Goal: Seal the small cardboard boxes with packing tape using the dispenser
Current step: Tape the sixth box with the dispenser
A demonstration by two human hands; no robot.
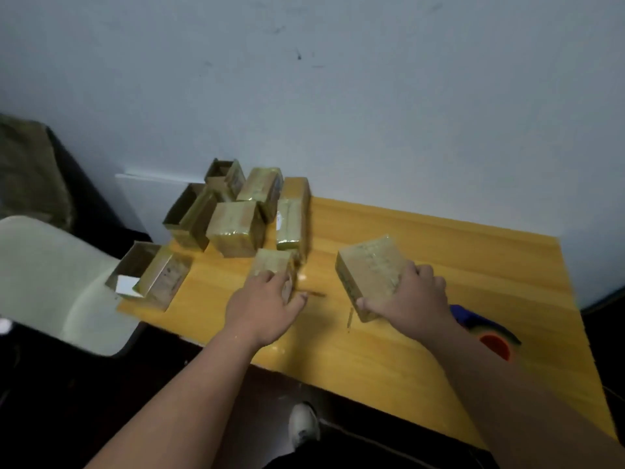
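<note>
At centre frame, the left hand (262, 306) grips a small taped cardboard box (275, 267) on the yellow table (422, 333). To its right, the right hand (411, 299) holds a larger flat box (370, 274), thumb under its near corner. A tape dispenser (487, 328) lies lower right. More boxes (236, 211) cluster at the table's upper left.

Glossy taped cardboard boxes (233, 228), shiny varnished wood table (422, 333), matt plastic chair (50, 275)
</note>
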